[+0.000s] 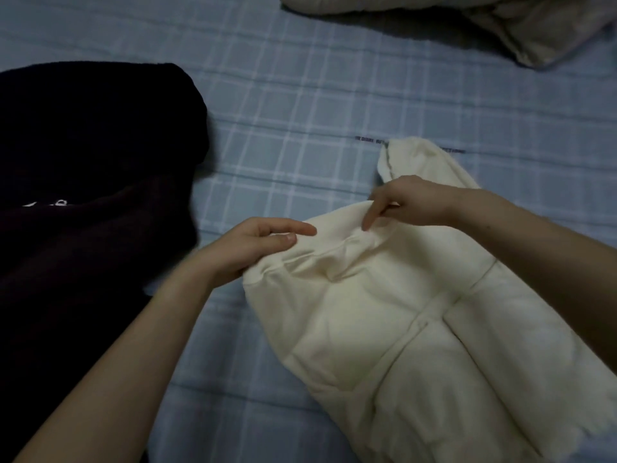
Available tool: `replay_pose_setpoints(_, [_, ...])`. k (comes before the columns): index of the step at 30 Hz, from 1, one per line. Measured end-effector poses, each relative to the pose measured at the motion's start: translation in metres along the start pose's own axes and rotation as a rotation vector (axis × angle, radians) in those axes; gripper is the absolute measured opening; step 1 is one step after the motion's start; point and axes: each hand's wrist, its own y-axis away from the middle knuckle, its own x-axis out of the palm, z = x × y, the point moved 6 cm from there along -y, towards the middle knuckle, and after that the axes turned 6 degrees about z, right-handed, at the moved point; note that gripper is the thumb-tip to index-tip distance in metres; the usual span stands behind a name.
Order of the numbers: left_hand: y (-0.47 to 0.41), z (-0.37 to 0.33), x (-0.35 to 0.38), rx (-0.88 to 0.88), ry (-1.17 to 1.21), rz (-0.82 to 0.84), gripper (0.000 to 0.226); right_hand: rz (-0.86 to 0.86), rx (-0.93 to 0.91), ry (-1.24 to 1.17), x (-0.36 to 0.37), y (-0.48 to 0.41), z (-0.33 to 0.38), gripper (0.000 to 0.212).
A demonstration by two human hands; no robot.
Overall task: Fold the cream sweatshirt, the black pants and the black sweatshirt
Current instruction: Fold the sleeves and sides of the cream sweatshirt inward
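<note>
**Cream sweatshirt in mid-fold on a bed, head view.**

**Hazards, left to right.** The black clothing (93, 168) lies heaped at the left, well apart from the work. Pants and sweatshirt cannot be told apart in it, and neither looks folded yet. The left hand (257, 245) grips the left corner of the garment's far edge, thumb and forefinger on top of the cloth. The cream sweatshirt (400, 329) lies centre-right and runs toward the near right, its sides already turned in to meet along a middle line. The right hand (414, 200) pinches the same far edge further right, with one finger pointing down.

- **Skewed fold:** uneven lifting by the two hands would probably cause this.
- **Layers springing open:** the stacked layers are bulky and may open if released unpressed.
- **Sleeves slipping out:** the turned-in sleeves could slide free as the edge is carried over.
- **Lump in the bundle:** the loose cream end (410, 155) beyond the right hand may escape the fold or bulge inside it.

**Materials and shapes, left to right.**

- **Black clothing:** matte, soft and light-absorbing, in rounded mounds, with a small white print (50, 204).
- **Bedsheet (300, 111):** pale blue with a white check, flat and faintly quilted.
- **Cream sweatshirt:** thick, smooth knit that forms puffed panels between creases and a gathered ridge where the hands hold it.
- **Pale padded bedding (500, 25):** bunched at the far right, with soft folds.
</note>
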Motion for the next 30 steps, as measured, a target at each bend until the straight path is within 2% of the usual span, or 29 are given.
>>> replay_pose_setpoints(3, [0.011, -0.01, 0.034, -0.006, 0.057, 0.046, 0.029, -0.064, 0.066, 0.063, 0.005, 0.037, -0.014, 0.035])
replay_pose_setpoints(9, [0.032, -0.022, 0.128, -0.002, 0.126, 0.137, 0.035, -0.225, -0.028, -0.201, 0.028, 0.157, -0.026, 0.035])
replay_pose_setpoints(15, [0.034, 0.003, 0.244, -0.065, 0.281, 0.312, 0.037, -0.28, 0.084, -0.39, 0.093, 0.281, -0.058, 0.041])
replay_pose_setpoints(19, [0.025, 0.044, 0.306, -0.155, 0.208, 0.358, 0.036, -0.293, 0.195, -0.551, 0.171, 0.324, -0.078, 0.043])
replay_pose_setpoints(22, [0.017, 0.079, 0.328, -0.177, -0.057, 0.311, 0.034, -0.256, 0.242, -0.613, 0.233, 0.327, -0.085, 0.035])
replay_pose_setpoints(23, [0.017, 0.085, 0.332, -0.192, -0.104, 0.302, 0.033, -0.256, 0.25, -0.693, 0.245, 0.329, -0.087, 0.03])
replay_pose_setpoints(25, [0.02, 0.092, 0.335, -0.212, -0.104, 0.28, 0.033, -0.287, 0.253, -1.0, 0.254, 0.333, -0.087, 0.02])
replay_pose_setpoints(27, [0.023, 0.091, 0.334, -0.213, -0.083, 0.274, 0.035, -0.29, 0.269, -1.289, 0.255, 0.335, -0.086, 0.027])
replay_pose_setpoints(30, [0.026, 0.092, 0.336, -0.224, -0.07, 0.323, 0.036, -0.282, 0.281, -1.346, 0.249, 0.336, -0.084, 0.037])
